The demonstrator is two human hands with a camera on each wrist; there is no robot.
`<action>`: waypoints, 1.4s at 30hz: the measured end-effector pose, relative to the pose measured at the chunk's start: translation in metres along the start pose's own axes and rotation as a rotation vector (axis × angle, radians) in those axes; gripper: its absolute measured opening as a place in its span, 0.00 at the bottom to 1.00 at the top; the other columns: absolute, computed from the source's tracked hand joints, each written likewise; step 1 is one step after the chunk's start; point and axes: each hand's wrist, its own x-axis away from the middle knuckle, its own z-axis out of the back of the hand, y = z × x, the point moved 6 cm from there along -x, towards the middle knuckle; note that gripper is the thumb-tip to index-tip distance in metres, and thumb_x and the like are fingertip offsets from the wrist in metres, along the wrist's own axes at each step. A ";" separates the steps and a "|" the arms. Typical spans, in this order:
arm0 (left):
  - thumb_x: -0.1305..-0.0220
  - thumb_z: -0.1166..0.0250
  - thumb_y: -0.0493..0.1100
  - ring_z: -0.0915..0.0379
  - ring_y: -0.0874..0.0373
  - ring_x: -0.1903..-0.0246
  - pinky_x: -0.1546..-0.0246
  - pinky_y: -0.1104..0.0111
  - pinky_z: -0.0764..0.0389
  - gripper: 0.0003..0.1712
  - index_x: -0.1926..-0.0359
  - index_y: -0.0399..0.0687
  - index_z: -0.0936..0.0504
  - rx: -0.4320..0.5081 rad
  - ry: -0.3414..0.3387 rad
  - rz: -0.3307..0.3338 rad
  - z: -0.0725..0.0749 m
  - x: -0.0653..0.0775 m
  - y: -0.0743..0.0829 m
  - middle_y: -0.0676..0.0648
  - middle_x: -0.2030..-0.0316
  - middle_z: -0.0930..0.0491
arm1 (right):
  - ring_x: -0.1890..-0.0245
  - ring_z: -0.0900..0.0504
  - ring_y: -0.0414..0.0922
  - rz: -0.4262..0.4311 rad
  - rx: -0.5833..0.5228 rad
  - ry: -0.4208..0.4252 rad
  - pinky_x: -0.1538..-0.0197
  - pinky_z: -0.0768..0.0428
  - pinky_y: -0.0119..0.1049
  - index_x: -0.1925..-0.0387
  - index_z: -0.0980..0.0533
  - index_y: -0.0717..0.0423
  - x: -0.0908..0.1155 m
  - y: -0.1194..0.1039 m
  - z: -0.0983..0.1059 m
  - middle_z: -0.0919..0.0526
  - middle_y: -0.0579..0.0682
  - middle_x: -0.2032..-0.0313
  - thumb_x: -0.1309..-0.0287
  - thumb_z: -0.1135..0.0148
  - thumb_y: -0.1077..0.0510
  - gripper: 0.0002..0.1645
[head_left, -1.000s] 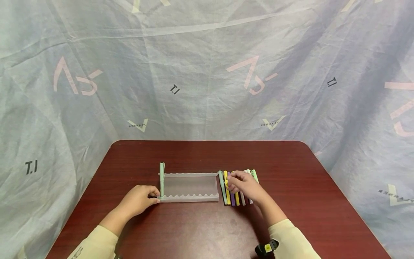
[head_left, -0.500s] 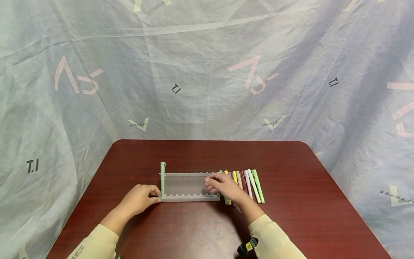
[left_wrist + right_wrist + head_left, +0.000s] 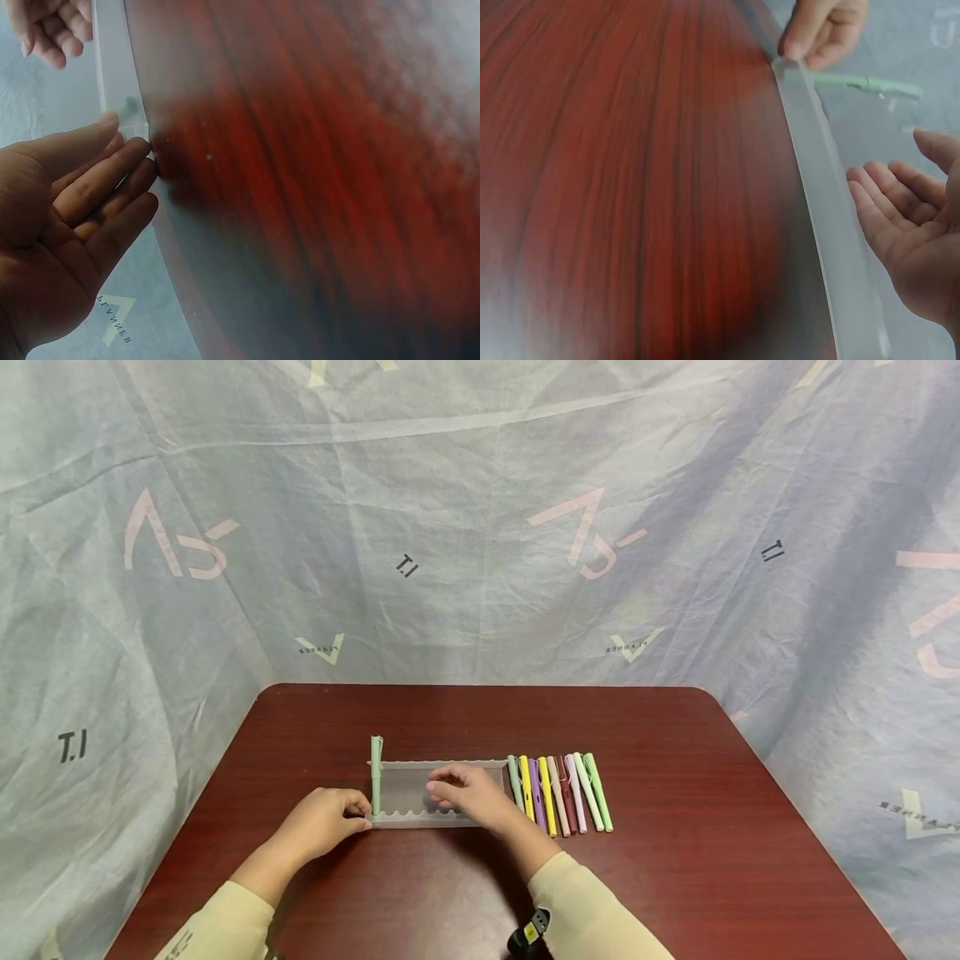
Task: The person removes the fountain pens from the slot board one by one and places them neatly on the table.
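Observation:
A clear plastic pen rack (image 3: 420, 821) with scalloped edges lies on the table. One pale green pen (image 3: 377, 777) rests across its left end. My left hand (image 3: 326, 818) holds the near left corner; in the left wrist view its thumb lies on the rack's edge (image 3: 112, 52) and the fingers touch the end. Over the rack's middle hovers my right hand (image 3: 472, 793), holding nothing. The right wrist view shows that hand (image 3: 915, 232) with thumb and fingers apart, beside the rack's front wall (image 3: 817, 180).
To the right of the rack, several capped pens (image 3: 551, 802) in green, yellow, purple, pink, dark red and white lie side by side. The dark red wooden table (image 3: 675, 860) meets a grey printed cloth (image 3: 480, 568) behind and at both sides.
My right hand has moved left, from above the row of pens to over the rack's middle, uncovering the pens. The left hand stays at the rack's corner.

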 end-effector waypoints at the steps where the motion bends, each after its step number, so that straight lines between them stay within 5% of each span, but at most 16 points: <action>1: 0.44 0.27 0.44 0.22 0.63 0.66 0.60 0.61 0.21 0.05 0.68 0.59 0.16 -0.001 0.004 -0.002 0.000 0.000 0.000 0.60 0.71 0.17 | 0.58 0.13 0.56 -0.005 0.013 0.001 0.55 0.17 0.45 0.45 0.24 0.63 -0.002 -0.001 -0.004 0.14 0.61 0.57 0.35 0.39 0.48 0.25; 22: 0.44 0.27 0.43 0.21 0.65 0.67 0.61 0.62 0.20 0.05 0.67 0.57 0.15 0.004 -0.005 -0.004 0.003 0.000 0.001 0.60 0.71 0.16 | 0.68 0.13 0.45 -0.009 0.084 0.031 0.66 0.20 0.30 0.49 0.20 0.59 -0.039 -0.011 -0.058 0.13 0.48 0.64 0.37 0.37 0.51 0.20; 42: 0.45 0.27 0.43 0.20 0.64 0.67 0.62 0.63 0.21 0.05 0.69 0.57 0.15 -0.006 0.009 -0.035 0.003 -0.001 0.002 0.60 0.71 0.16 | 0.75 0.18 0.39 -0.012 0.078 0.072 0.72 0.23 0.27 0.65 0.21 0.57 -0.043 -0.015 -0.072 0.16 0.44 0.73 0.40 0.33 0.55 0.08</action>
